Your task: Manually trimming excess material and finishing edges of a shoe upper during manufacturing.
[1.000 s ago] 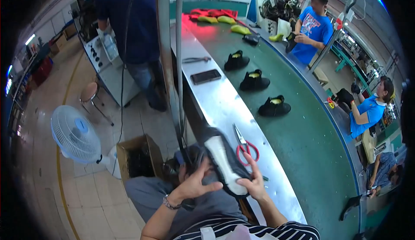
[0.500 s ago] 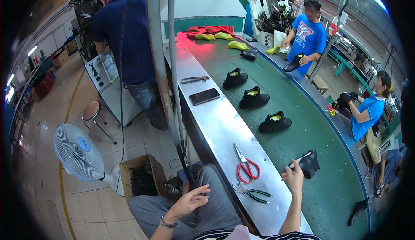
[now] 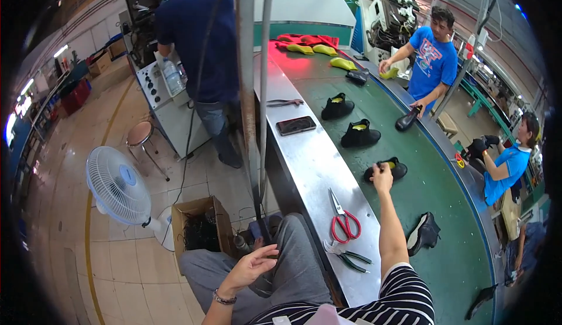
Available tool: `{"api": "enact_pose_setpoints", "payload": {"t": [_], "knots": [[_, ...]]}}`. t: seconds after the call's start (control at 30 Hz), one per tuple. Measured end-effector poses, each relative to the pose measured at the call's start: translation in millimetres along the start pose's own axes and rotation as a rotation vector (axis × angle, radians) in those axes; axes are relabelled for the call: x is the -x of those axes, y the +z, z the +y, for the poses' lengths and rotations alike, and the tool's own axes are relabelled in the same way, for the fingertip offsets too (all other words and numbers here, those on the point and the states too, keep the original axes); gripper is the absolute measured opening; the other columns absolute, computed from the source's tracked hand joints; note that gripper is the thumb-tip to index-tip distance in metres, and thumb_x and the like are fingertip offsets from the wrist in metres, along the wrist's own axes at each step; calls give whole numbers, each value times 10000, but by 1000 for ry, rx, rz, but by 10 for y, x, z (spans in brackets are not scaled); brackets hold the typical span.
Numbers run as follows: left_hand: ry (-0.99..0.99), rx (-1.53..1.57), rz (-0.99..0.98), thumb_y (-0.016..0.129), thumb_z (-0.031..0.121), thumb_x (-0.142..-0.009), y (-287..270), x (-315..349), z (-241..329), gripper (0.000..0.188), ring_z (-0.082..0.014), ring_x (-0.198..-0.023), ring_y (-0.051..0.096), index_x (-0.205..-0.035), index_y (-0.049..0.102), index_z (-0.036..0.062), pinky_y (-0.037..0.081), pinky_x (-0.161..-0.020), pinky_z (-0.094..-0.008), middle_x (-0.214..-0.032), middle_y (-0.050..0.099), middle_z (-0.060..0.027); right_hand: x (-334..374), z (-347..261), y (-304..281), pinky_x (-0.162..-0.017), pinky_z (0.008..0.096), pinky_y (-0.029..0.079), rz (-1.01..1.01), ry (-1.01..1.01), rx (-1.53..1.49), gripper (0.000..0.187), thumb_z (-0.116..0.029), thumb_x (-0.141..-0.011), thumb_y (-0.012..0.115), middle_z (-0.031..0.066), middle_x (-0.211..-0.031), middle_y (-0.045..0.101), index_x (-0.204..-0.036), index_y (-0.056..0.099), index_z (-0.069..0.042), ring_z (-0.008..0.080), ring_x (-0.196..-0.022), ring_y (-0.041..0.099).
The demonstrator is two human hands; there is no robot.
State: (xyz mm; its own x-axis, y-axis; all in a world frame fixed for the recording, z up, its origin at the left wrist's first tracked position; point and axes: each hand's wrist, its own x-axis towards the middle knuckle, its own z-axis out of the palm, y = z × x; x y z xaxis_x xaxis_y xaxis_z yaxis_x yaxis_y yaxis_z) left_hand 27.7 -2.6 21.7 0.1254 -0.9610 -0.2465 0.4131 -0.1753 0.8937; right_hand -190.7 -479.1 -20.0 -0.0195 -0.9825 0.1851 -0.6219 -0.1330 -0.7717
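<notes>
My right hand [image 3: 382, 178] reaches across to the nearest of several black ankle-high shoes [image 3: 399, 171] on the green conveyor belt [image 3: 374, 208]. Its fingers close on the shoe's back, by the opening where a yellow-green form shows. Over my knees, my left hand [image 3: 250, 271] hangs with loosely spread fingers and nothing in it. Closer to me on the belt lies another black shoe [image 3: 424, 233], tipped on its side with its pale sole edge showing. Farther up stand two more black shoes, one in the middle [image 3: 359, 134] and one beyond it [image 3: 338, 107].
On the metal ledge [image 3: 319, 167] lie red-handled scissors [image 3: 344, 222], green-handled pliers [image 3: 346, 256], a phone [image 3: 295, 126] and another hand tool [image 3: 284, 102]. A rusty post [image 3: 246, 79] rises beside it. Co-workers stand or sit across the belt. A fan [image 3: 119, 183] and cardboard box [image 3: 202, 228] are at left.
My right hand has moved forward from the tipped shoe to the upright one and taken hold of it. The tipped shoe has turned. Across the belt, a co-worker has lowered a shoe.
</notes>
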Motion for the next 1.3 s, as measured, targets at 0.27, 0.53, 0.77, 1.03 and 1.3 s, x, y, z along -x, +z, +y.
{"api": "enact_pose_setpoints", "payload": {"t": [0.27, 0.53, 0.77, 1.03, 1.3], "knots": [[136, -217, 47, 623, 120, -948, -15, 167, 232, 500, -141, -1085, 591, -1402, 443, 11, 479, -953, -274, -1299, 556, -102, 393, -719, -1062, -404, 224, 364, -206, -199, -508, 231, -215, -941, 629, -21, -579, 492, -789, 517, -82, 77, -443, 472], [529, -815, -29, 831, 339, -727, 485, -284, 992, 1079, -334, -1421, 295, -1540, 164, 92, 245, -1157, -380, -1545, 278, -188, 1633, -2213, -1421, -329, 200, 251, -710, -61, -795, 252, -205, -947, 614, -44, -514, 436, -746, 508, -96, 40, -345, 340], [496, -309, -66, 843, 29, -652, 139, -195, 429, 1173, -199, -1432, 271, -1554, 96, 100, 264, -1148, -324, -1600, 183, -81, 2294, -2607, -646, -413, 192, 349, -1182, -25, -818, 263, -237, -912, 681, -36, -490, 484, -732, 567, -82, 46, -341, 374], [374, -27, 72, 861, 7, -621, -53, 120, -167, 1243, -186, -1430, 268, -1557, 50, 121, 268, -1148, -334, -1605, 160, -84, 2550, -2325, -314, -553, 224, 468, -1255, -67, -732, 230, -231, -958, 615, 6, -633, 588, -1042, 650, -20, 90, -531, 572], [162, 222, 446, 826, 53, -703, -335, 826, -342, 805, -220, -1178, 553, -1394, 416, 14, 427, -1026, -340, -1292, 562, -66, 2526, -557, -723, -876, 372, 480, -486, -405, 179, 392, -189, -848, 716, 142, -1031, 652, -1192, 607, -34, 275, -991, 623]]}}
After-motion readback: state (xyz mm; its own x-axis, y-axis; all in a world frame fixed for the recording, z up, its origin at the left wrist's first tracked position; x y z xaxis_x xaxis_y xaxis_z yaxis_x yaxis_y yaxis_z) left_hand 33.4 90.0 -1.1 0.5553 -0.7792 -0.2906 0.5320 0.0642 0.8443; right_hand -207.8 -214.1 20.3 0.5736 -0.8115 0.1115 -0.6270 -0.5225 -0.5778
